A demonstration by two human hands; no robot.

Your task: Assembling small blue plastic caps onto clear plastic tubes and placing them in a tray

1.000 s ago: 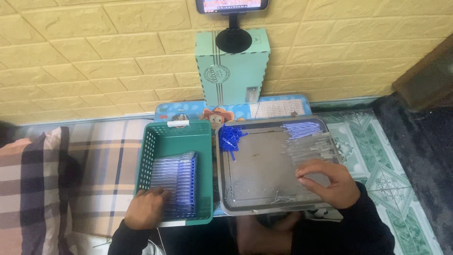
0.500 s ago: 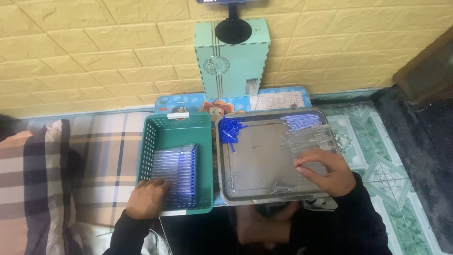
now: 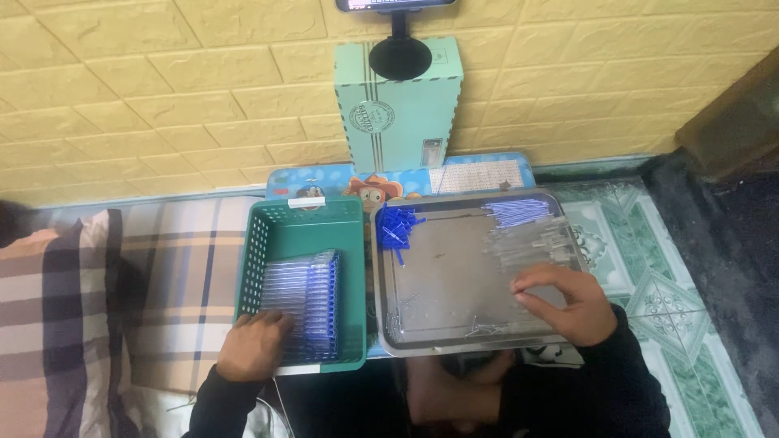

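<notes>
My left hand (image 3: 253, 345) rests at the near left corner of a green plastic basket (image 3: 350, 235), fingers touching a stack of clear pens with blue tips (image 3: 304, 300) lying inside it. My right hand (image 3: 564, 304) lies palm down on the near right part of a metal tray (image 3: 438, 276), fingertips curled on a heap of clear pen barrels (image 3: 531, 243). A pile of small blue caps (image 3: 398, 223) sits in the tray's far left corner. Blue refills (image 3: 515, 212) lie along its far edge. Whether either hand grips a piece is hidden.
A pale green cardboard box (image 3: 398, 109) stands against the yellow brick-pattern wall with a black stand on top. Basket and tray sit on a small printed table (image 3: 479, 174). A plaid blanket (image 3: 122, 300) lies at left, patterned tiles (image 3: 649, 276) at right.
My left hand has stayed at the basket's near edge on the pens. My right hand shifted slightly over the barrels. The camera tilted down a little.
</notes>
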